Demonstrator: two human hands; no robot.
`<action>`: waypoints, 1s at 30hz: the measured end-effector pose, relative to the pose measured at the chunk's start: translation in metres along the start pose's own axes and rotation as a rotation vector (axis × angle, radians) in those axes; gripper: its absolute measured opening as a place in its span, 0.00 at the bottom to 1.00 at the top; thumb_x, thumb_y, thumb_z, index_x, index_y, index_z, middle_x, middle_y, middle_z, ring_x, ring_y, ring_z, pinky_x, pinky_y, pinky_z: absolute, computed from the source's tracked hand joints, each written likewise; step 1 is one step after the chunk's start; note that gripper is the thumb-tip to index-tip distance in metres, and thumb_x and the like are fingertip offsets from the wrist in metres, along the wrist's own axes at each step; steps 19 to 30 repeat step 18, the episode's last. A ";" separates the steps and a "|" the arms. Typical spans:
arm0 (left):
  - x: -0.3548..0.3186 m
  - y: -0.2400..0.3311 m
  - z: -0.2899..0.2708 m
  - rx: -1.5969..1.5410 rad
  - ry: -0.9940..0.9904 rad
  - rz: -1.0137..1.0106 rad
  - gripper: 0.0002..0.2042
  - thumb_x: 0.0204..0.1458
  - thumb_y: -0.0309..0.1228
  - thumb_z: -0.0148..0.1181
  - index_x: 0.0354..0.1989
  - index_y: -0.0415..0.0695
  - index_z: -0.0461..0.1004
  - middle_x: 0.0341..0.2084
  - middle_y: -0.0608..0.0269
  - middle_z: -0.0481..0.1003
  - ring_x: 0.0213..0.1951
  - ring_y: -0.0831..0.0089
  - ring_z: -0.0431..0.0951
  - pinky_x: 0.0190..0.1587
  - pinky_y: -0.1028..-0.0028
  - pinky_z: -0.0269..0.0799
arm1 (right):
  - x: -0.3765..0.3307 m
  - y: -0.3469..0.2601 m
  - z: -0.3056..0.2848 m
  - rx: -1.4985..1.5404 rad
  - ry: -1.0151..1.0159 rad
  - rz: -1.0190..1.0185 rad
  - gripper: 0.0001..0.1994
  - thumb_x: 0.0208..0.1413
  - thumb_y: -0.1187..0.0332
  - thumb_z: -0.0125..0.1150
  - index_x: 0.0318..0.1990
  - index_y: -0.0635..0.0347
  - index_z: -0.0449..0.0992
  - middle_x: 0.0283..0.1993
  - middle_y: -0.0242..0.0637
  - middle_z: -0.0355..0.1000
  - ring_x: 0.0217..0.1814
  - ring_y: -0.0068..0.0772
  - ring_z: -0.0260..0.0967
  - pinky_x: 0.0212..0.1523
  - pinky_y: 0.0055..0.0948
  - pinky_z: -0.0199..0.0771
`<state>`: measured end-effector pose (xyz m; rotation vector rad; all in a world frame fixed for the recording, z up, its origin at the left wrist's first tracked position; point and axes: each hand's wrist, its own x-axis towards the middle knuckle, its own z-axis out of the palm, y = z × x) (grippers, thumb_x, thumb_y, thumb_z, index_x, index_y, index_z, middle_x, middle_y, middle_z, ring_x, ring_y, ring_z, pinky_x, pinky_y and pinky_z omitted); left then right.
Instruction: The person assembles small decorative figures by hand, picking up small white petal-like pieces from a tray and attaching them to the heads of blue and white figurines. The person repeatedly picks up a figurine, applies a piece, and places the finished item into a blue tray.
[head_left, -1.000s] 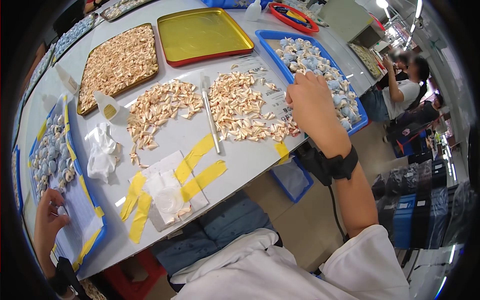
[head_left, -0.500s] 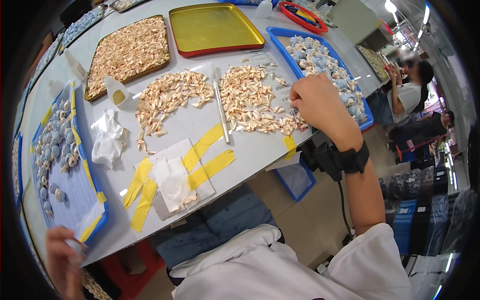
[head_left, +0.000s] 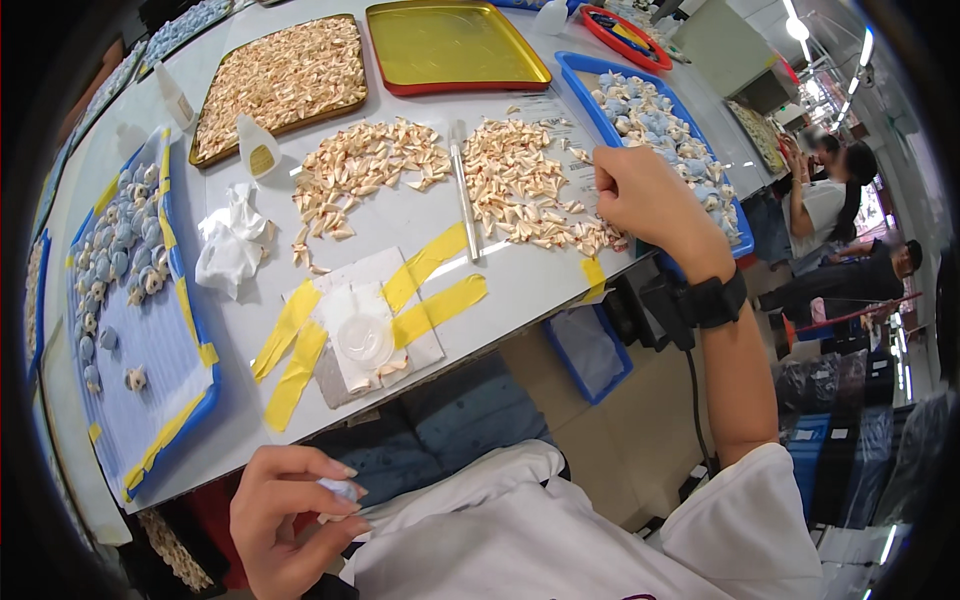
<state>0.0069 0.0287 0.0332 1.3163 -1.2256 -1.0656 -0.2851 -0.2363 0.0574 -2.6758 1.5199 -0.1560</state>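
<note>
My left hand [head_left: 290, 515] is in front of my body, below the table edge. Its thumb and fingers pinch a small pale blue and white figure piece [head_left: 338, 489]. My right hand [head_left: 650, 200] is curled closed at the right end of a loose pile of small cream pointed pieces [head_left: 520, 180], beside a blue tray [head_left: 745, 228] of blue and white pieces. Whatever its fingertips may hold is hidden. Between the hands, a small clear round dish [head_left: 365, 340] sits on a white pad fixed with yellow tape [head_left: 440, 308].
A blue tray [head_left: 205, 385] with blue pieces is at left. A crumpled tissue [head_left: 232, 240], a dropper bottle [head_left: 258, 148] and a silver pen-like tool [head_left: 465, 200] lie around the piles. Behind are a full tray [head_left: 280, 85] and a gold tray [head_left: 455, 45]. People sit at right.
My left hand has come from beside the left tray rightward to the front of my body, carrying the pale blue piece. My right hand stays closed by the pile. The view has shifted slightly.
</note>
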 end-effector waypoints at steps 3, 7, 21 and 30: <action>0.002 -0.002 0.008 -0.088 0.037 -0.015 0.11 0.34 0.18 0.63 0.27 0.38 0.68 0.35 0.54 0.65 0.32 0.68 0.74 0.32 0.77 0.72 | -0.005 0.000 -0.004 0.073 0.213 -0.069 0.05 0.36 0.77 0.51 0.25 0.66 0.69 0.24 0.48 0.68 0.28 0.46 0.66 0.31 0.36 0.66; 0.008 -0.020 0.018 -0.254 0.053 -0.009 0.12 0.35 0.22 0.64 0.30 0.38 0.69 0.37 0.53 0.67 0.35 0.66 0.74 0.31 0.78 0.72 | -0.031 -0.013 -0.021 0.288 0.286 0.039 0.07 0.39 0.77 0.52 0.30 0.65 0.72 0.23 0.38 0.67 0.25 0.28 0.64 0.29 0.26 0.65; 0.020 -0.025 0.023 -0.551 0.098 0.043 0.15 0.38 0.20 0.65 0.37 0.38 0.71 0.39 0.51 0.68 0.39 0.60 0.75 0.35 0.73 0.77 | -0.075 -0.041 -0.004 0.833 0.191 0.157 0.05 0.48 0.79 0.54 0.32 0.68 0.74 0.34 0.35 0.72 0.37 0.24 0.69 0.42 0.21 0.67; 0.020 -0.025 0.023 -0.551 0.098 0.043 0.15 0.38 0.20 0.65 0.37 0.38 0.71 0.39 0.51 0.68 0.39 0.60 0.75 0.35 0.73 0.77 | -0.075 -0.041 -0.004 0.833 0.191 0.157 0.05 0.48 0.79 0.54 0.32 0.68 0.74 0.34 0.35 0.72 0.37 0.24 0.69 0.42 0.21 0.67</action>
